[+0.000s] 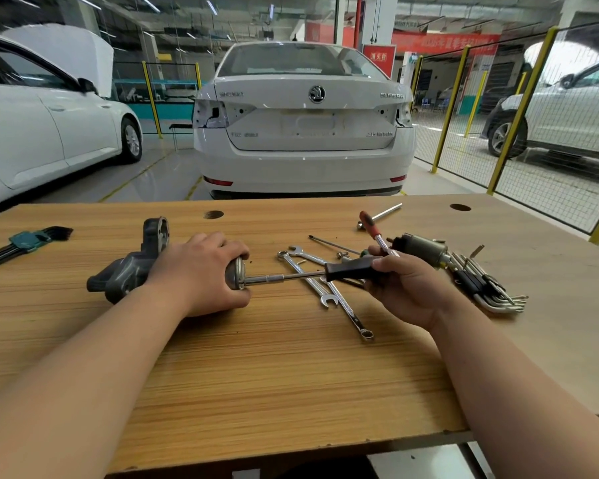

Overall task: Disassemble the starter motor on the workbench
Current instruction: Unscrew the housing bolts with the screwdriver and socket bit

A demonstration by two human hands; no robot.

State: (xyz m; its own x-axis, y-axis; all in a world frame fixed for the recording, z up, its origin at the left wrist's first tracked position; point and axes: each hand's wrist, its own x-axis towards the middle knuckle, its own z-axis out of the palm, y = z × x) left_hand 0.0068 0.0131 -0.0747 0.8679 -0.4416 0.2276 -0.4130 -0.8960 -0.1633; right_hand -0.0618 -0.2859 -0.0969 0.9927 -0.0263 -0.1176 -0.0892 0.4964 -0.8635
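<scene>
Starter motor (128, 267), left-centre on workbench (256, 375): grey cast nose housing, silver end cap. Axis left-right, nose pointing left. Left hand (201, 271) wraps its body. Right hand (405, 288) grips black-handled nut driver (350, 269), tip at cap.

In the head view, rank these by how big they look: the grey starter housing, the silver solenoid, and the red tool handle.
1. Grey starter housing: largest, though the left hand hides part of it.
2. Silver solenoid.
3. Red tool handle: smallest.
All lie at a similar distance, so the order seems safe.
</scene>
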